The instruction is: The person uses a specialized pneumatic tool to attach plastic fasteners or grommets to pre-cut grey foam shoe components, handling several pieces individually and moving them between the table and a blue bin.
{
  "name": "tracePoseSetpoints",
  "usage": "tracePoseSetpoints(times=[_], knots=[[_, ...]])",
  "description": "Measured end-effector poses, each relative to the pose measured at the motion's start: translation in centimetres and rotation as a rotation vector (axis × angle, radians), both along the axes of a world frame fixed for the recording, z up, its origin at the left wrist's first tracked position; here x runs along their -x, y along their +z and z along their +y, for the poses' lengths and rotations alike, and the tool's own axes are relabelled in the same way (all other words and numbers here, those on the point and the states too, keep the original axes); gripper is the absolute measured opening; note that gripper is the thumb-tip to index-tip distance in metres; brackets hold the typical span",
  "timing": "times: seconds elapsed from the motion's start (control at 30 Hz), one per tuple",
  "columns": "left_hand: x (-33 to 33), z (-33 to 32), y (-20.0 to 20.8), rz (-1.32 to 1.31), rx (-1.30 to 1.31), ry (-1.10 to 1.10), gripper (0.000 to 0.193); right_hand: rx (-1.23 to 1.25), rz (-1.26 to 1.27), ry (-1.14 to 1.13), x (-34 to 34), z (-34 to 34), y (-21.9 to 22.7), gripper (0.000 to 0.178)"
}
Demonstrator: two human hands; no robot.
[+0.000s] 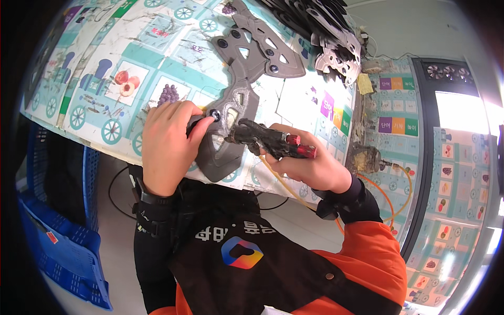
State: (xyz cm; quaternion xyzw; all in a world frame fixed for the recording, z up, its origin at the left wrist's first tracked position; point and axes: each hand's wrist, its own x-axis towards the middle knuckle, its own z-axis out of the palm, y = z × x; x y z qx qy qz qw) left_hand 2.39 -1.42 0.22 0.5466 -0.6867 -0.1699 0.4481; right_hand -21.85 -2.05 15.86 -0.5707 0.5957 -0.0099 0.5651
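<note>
My left hand [167, 144] presses a small black round piece [214, 113] onto a grey cut-out panel [229, 123] lying near the table's front edge. My right hand [310, 165] grips a grimy glue gun [268, 139] with a red rear end, its nozzle touching the panel just right of the black piece. A yellow hose [273, 176] runs down from the gun under my right hand. A second grey panel [262, 50] with several black round pieces on it lies farther back.
The table [131, 58] is covered with a sheet printed with trains and fruit. A pile of grey cut-out panels [325, 31] sits at the back right. A blue crate [63, 231] stands on the floor at left. A printed board [451, 173] stands at right.
</note>
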Motion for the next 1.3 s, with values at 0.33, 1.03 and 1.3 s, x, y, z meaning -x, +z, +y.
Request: tracePoseSetpoints(times=[0.33,1.03,1.3], knots=[[0.4,0.2,-0.1,0.016,0.000,-0.005,0.023,0.190,-0.140,0.068,0.0,1.3,-1.2,0.038],[-1.7,1.5,2.2,0.336,-0.154,-0.120,0.019,0.414,0.006,-0.303,6.7,3.6,-3.4,0.055],[-22.2,-3.0,6.5,0.158,-0.164,0.370,0.017,0.703,0.166,-0.419,15.6,4.8,-9.5,0.053]])
